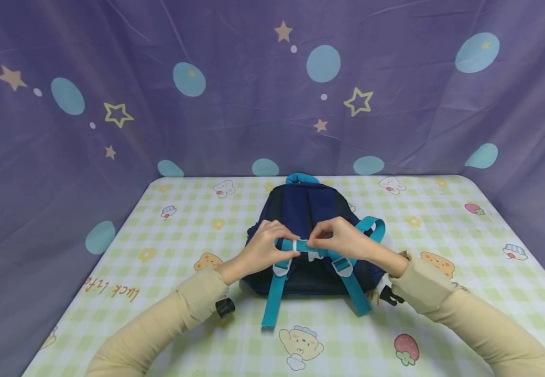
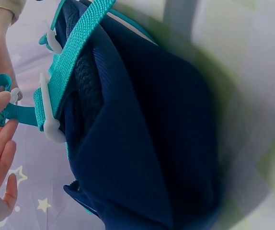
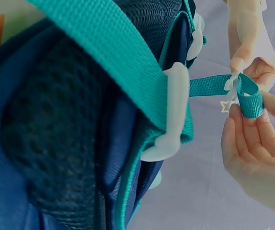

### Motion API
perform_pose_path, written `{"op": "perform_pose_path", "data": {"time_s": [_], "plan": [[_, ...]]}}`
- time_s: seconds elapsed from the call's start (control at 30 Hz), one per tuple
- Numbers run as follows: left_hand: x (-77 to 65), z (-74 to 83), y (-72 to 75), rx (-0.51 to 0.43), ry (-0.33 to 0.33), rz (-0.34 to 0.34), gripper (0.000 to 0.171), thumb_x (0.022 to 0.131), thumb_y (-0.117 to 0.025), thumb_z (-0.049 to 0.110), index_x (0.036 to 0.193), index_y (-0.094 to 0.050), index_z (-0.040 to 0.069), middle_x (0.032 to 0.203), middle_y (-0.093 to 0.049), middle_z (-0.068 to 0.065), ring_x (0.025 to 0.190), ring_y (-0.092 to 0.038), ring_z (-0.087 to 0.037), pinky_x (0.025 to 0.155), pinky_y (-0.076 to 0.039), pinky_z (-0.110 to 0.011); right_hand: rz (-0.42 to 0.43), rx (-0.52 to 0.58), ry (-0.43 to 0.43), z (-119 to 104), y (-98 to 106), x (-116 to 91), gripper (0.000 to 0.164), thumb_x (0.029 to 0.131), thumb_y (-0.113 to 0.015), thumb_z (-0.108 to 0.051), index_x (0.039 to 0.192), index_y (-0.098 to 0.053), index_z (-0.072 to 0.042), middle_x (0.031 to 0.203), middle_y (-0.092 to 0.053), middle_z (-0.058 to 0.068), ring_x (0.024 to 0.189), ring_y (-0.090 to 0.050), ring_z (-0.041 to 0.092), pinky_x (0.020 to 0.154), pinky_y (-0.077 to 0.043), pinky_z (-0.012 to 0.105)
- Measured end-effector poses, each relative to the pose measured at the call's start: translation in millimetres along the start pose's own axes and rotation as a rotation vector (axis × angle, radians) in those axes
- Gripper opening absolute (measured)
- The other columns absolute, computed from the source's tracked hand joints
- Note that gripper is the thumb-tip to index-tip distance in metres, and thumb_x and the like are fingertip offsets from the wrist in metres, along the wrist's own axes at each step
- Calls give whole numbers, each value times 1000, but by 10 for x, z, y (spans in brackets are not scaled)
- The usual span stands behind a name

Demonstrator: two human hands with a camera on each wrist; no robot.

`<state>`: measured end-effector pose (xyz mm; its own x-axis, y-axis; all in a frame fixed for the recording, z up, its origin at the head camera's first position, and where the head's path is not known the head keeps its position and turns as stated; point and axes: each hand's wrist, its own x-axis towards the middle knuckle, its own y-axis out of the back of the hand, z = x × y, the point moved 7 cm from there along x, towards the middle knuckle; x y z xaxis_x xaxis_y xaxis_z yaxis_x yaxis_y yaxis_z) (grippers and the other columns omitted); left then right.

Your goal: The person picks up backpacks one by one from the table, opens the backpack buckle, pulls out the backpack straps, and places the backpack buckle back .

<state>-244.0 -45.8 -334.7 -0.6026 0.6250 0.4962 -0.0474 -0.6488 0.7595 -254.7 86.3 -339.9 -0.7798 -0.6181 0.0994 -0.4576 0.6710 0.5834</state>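
A navy backpack [image 1: 310,204] lies with its strap side up on the table. My left hand [image 1: 270,243] pinches a narrow teal strap [image 1: 303,245] right at its small white plastic slider [image 1: 294,245]. Facing it, my right hand [image 1: 340,238] pinches the same strap between thumb and fingers. In the right wrist view the strap makes a small loop [image 3: 250,98] at the fingertips, next to the white slider [image 3: 232,85]. A white buckle piece [image 1: 314,256] hangs just below the right fingers.
Two wide teal shoulder straps, left [image 1: 274,301] and right [image 1: 356,293], trail toward me through white adjusters [image 1: 343,267]. A teal strap loop [image 1: 373,226] sticks out right; a carry handle [image 1: 301,178] tops the bag. A checked cloth [image 1: 183,220] covers the table before a purple curtain [image 1: 253,104].
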Motion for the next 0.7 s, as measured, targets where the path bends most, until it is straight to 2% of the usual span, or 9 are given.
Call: {"op": "perform_pose_path", "data": {"time_s": [0.27,0.5,0.7], "plan": [[-6,12,-21,-27,-34,-31,24,69,-76,17,88,-68,6,80,-63,-2,74,-53,-19,72,-39,-26,-54,69,-9,53,-34,-6,13,88,-56,-12,90,-65,-3,81,-64,4,64,-54,25,58,-43,23],[-11,3,-54,-93,-66,-49,21,70,-75,13,87,-68,3,80,-62,-5,75,-55,-20,65,-48,-27,-88,119,27,80,-46,-13,15,88,-54,-10,92,-64,0,88,-64,9,77,-59,23,67,-48,24],[-17,10,-57,-143,-81,-58,20,70,-75,11,86,-68,1,80,-62,-6,74,-58,-20,60,-50,-25,-131,182,71,81,-75,-25,15,89,-52,-8,93,-62,3,93,-62,13,83,-60,17,74,-49,26]]}}
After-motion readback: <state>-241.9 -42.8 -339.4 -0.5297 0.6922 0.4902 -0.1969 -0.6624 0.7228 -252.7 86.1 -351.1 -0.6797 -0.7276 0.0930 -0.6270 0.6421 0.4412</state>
